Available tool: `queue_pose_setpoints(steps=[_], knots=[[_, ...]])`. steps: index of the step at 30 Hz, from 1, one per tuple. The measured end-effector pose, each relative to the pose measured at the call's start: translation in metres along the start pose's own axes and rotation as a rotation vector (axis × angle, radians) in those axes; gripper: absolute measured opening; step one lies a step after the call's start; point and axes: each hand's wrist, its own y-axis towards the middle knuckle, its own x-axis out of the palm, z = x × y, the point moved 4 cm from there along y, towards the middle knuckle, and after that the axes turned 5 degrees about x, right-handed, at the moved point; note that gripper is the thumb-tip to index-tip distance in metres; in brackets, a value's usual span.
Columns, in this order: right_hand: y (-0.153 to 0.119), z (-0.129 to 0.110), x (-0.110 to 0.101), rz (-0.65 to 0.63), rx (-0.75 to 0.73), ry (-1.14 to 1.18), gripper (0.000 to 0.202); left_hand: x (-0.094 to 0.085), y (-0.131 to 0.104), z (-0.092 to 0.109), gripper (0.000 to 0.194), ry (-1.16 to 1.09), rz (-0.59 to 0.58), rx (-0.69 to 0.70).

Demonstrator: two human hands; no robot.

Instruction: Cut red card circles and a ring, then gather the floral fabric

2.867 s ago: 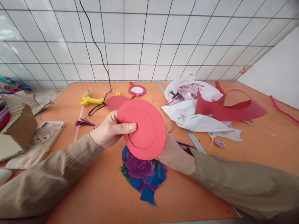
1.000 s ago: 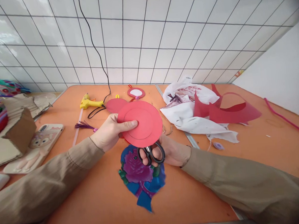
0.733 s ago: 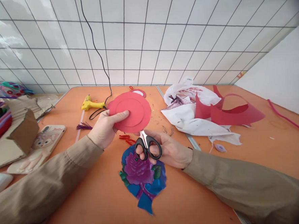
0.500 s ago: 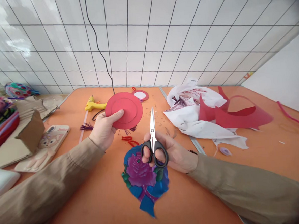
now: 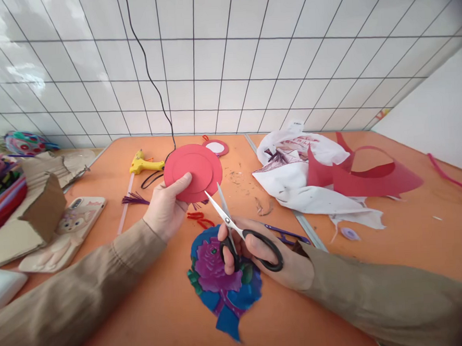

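"Just beyond the blue, leaf-shaped cut-out with a purple flower (image 5: 217,268), what do you see, please?"

"I see a flat, round, red paper disc (image 5: 193,167), held in the air, a little to the left of the flower cut-out also. A smaller circle shows inside its rim; I cannot tell whether this is a separate layer."

"And the hands?"

"The left hand (image 5: 166,208) pinches the disc, with the thumb flat on its face; the fingers behind are mostly hidden. The right hand (image 5: 287,266), above the right part of the flower cut-out, holds scissors with black handles and silver blades (image 5: 229,221). The blades are spread apart, and their tips are at the lower edge of the disc. Whether they touch it, I cannot tell."

"How is this step done well, in your opinion?"

"I think the left grip must be firm but light, so the disc does not bend. The hidden fingers ought to be away from the line of the blades. Turning the disc is probably better than twisting the right wrist. Also, the scissors should be well clear of the flower cut-out, because a blade could scratch it."
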Motion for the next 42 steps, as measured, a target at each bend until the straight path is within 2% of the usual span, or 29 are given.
queue_pose_setpoints(steps=[5, 13, 22, 34, 42], knots=[[0.003, 0.005, -0.002, 0.016, -0.006, 0.068, 0.042, 0.001, -0.002, -0.005, 0.018, -0.032, -0.001, -0.081], [0.007, 0.007, -0.008, 0.035, -0.058, 0.142, 0.039, -0.002, -0.006, -0.013, 0.024, -0.030, -0.004, -0.135], [0.011, 0.003, -0.014, 0.123, -0.116, 0.082, 0.039, -0.002, -0.015, -0.025, 0.027, 0.034, -0.089, -0.213], [0.009, 0.001, -0.023, 0.185, -0.097, -0.068, 0.041, -0.005, -0.008, -0.017, 0.030, 0.170, -0.157, -0.091], [0.008, -0.003, -0.029, 0.228, -0.093, -0.059, 0.040, -0.010, -0.002, -0.013, 0.021, 0.288, -0.211, -0.125]])
